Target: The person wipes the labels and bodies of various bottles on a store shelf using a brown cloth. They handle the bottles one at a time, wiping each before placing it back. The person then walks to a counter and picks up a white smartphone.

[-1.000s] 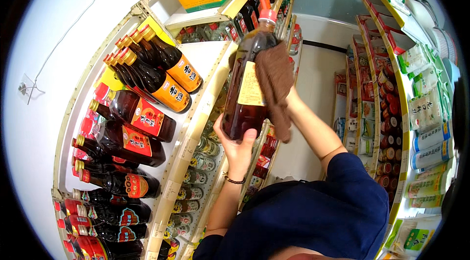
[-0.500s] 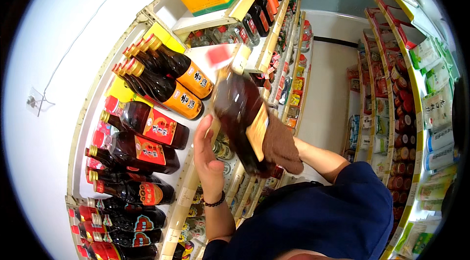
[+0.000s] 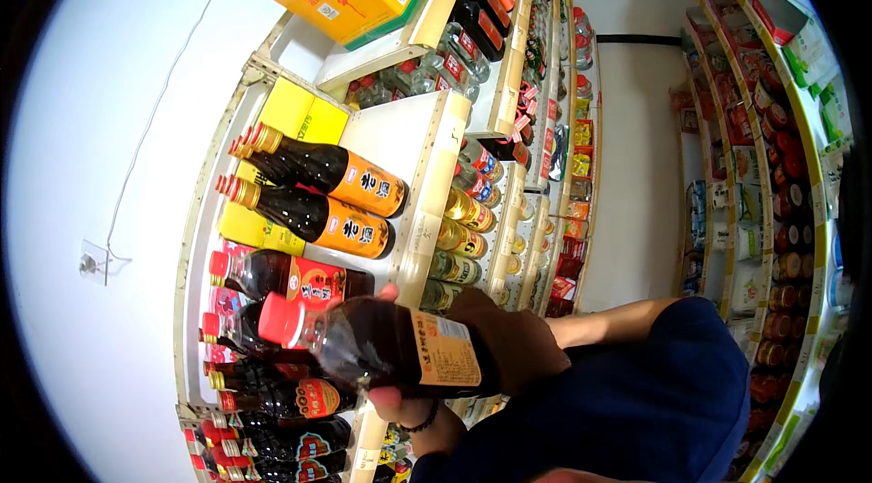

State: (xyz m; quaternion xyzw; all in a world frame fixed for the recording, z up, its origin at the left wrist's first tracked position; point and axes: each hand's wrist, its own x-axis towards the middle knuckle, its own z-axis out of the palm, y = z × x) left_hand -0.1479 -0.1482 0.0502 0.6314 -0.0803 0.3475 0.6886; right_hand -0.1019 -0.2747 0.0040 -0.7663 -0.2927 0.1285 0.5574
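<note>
Dark bottle before shelf front edge.
Left hand: fingers gripping bottle. Right hand: under brown cloth at base; finger state indeterminable.

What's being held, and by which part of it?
A dark red-capped bottle: left hand around its body; right hand, covered by brown cloth, at its base end, grip hidden.

Chunky dark bottle is pointing its red cap to the view's left, tan label showing, and a brown cloth is kinda covering its base end.
</note>
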